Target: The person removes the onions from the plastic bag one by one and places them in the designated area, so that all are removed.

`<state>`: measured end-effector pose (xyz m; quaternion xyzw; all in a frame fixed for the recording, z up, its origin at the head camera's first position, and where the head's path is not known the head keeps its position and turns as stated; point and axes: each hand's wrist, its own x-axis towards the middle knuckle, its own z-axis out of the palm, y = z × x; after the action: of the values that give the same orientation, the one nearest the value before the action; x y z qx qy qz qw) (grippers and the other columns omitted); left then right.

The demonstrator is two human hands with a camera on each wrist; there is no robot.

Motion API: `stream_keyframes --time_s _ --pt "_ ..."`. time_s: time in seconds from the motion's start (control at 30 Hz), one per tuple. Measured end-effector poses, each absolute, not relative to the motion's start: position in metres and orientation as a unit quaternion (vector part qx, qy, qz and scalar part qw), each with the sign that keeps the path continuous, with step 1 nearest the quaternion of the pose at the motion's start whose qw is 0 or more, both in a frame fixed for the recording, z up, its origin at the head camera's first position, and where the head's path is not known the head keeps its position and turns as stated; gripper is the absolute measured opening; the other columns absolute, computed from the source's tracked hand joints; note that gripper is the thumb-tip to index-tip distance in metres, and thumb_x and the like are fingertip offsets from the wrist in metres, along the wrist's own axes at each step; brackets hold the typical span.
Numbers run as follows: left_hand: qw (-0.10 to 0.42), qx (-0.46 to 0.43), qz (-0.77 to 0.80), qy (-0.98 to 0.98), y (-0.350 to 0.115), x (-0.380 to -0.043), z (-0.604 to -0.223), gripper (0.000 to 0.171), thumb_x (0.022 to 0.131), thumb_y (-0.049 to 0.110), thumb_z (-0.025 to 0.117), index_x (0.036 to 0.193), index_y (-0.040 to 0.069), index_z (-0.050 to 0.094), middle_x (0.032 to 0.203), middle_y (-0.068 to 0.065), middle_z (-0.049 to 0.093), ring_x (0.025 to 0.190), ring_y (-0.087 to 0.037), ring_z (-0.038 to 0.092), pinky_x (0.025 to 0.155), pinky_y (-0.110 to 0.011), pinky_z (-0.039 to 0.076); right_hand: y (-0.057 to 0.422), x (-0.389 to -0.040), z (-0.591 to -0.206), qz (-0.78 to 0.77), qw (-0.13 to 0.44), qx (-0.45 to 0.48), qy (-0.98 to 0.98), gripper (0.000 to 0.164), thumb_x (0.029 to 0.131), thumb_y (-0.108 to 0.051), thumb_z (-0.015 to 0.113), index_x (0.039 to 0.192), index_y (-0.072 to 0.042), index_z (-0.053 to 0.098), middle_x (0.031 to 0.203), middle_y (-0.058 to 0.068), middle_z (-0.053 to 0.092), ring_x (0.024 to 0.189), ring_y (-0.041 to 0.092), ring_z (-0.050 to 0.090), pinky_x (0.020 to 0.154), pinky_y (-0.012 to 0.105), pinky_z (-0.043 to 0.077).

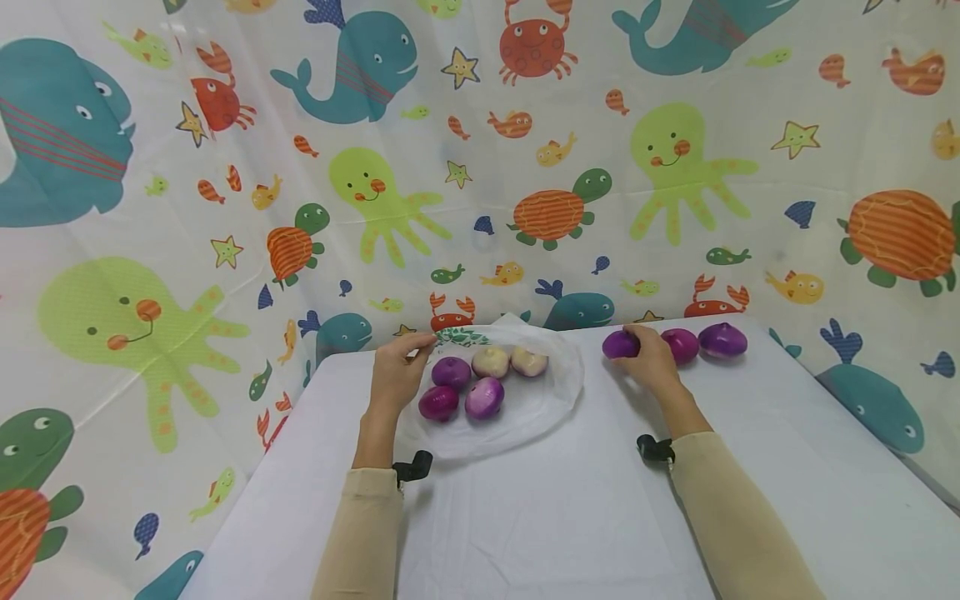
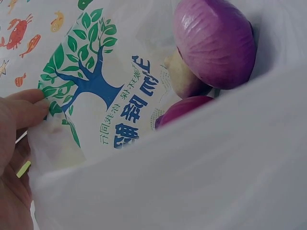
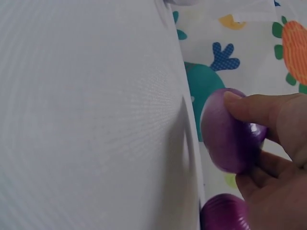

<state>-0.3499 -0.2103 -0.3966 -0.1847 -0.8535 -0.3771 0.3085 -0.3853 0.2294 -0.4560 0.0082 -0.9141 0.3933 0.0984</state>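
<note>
My left hand [image 1: 397, 371] pinches the edge of a white plastic bag [image 1: 558, 392] printed with a green-leaved tree [image 2: 93, 72]. Three purple onions [image 1: 484, 398] and two pale, cream-coloured onion-like bulbs [image 1: 491, 362] lie at the bag; in the left wrist view its raised film partly hides them. At the right of the table, my right hand [image 1: 652, 358] grips another purple onion [image 3: 225, 129] between thumb and fingers. This onion is near the table's back edge, with the fingers covering part of its side.
Two more purple onions [image 1: 679, 345] [image 1: 722, 340] stand right of my right hand, along the back of the white-covered table [image 1: 555, 525]. Behind the table hangs a curtain [image 1: 465, 125] printed with sea animals. A small black device sits on each wrist.
</note>
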Motion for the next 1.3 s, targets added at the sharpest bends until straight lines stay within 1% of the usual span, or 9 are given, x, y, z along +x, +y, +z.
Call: stream_keyframes --time_s 0.1,0.27,0.57,0.7,0.83,1.03,1.3 --pt "0.310 -0.185 -0.376 -0.853 -0.2104 -0.3504 -0.3968 0.020 0.097 0.001 0.071 0.114 0.008 0.080 0.112 -0.008 0.079 0.104 -0.024 0.074 0.084 -0.040 0.065 0.2295 -0.3848 -0.4570 0.388 0.088 0.007 -0.918 0.074 0.092 -0.012 0.079 0.155 -0.001 0.042 0.159 0.029 0.041 0.148 0.051 0.035 0.121 0.067 0.031" --pt "0.308 -0.182 -0.380 -0.853 -0.2102 -0.3509 -0.3969 0.020 0.097 0.002 0.071 0.113 0.008 0.080 0.112 -0.008 0.079 0.104 -0.024 0.074 0.084 -0.039 0.065 0.2300 -0.3842 -0.4576 0.390 0.071 0.001 -0.918 0.076 0.091 -0.011 0.079 0.157 -0.002 0.040 0.161 0.028 0.039 0.149 0.052 0.035 0.121 0.067 0.032" --pt "0.306 -0.182 -0.382 -0.853 -0.2096 -0.3506 -0.3968 0.019 0.098 0.003 0.071 0.113 0.009 0.080 0.112 -0.008 0.079 0.105 -0.023 0.074 0.083 -0.040 0.065 0.2310 -0.3855 -0.4591 0.384 0.061 0.000 -0.921 0.076 0.093 -0.006 0.075 0.159 -0.004 0.037 0.161 0.028 0.039 0.148 0.053 0.036 0.118 0.069 0.034" --pt "0.306 -0.183 -0.382 -0.852 -0.2098 -0.3509 -0.3968 0.020 0.097 0.002 0.071 0.113 0.008 0.080 0.113 -0.008 0.079 0.106 -0.024 0.074 0.084 -0.040 0.065 0.2315 -0.3867 -0.4593 0.380 0.058 -0.001 -0.923 0.078 0.093 -0.004 0.074 0.160 -0.003 0.034 0.164 0.029 0.032 0.150 0.053 0.031 0.119 0.069 0.032" --pt "0.306 -0.183 -0.382 -0.853 -0.2101 -0.3511 -0.3967 0.020 0.097 0.002 0.071 0.114 0.009 0.080 0.113 -0.007 0.079 0.106 -0.023 0.074 0.084 -0.039 0.065 0.2327 -0.3870 -0.4600 0.379 0.068 0.002 -0.923 0.078 0.093 -0.002 0.073 0.160 0.000 0.032 0.165 0.030 0.030 0.152 0.052 0.028 0.121 0.068 0.029" --pt "0.307 -0.184 -0.381 -0.853 -0.2105 -0.3515 -0.3967 0.020 0.098 0.002 0.071 0.114 0.009 0.080 0.114 -0.008 0.079 0.107 -0.024 0.074 0.084 -0.040 0.065 0.2343 -0.3881 -0.4618 0.373 0.088 0.001 -0.924 0.075 0.093 -0.002 0.072 0.158 0.003 0.034 0.161 0.031 0.037 0.149 0.052 0.033 0.121 0.068 0.030" --pt "0.307 -0.182 -0.379 -0.854 -0.2110 -0.3530 -0.3969 0.020 0.098 0.003 0.071 0.114 0.009 0.080 0.114 -0.007 0.079 0.107 -0.023 0.074 0.084 -0.039 0.065 0.2338 -0.3872 -0.4615 0.372 0.090 -0.014 -0.924 0.074 0.095 -0.003 0.069 0.159 0.003 0.032 0.161 0.031 0.036 0.149 0.052 0.033 0.121 0.068 0.030"
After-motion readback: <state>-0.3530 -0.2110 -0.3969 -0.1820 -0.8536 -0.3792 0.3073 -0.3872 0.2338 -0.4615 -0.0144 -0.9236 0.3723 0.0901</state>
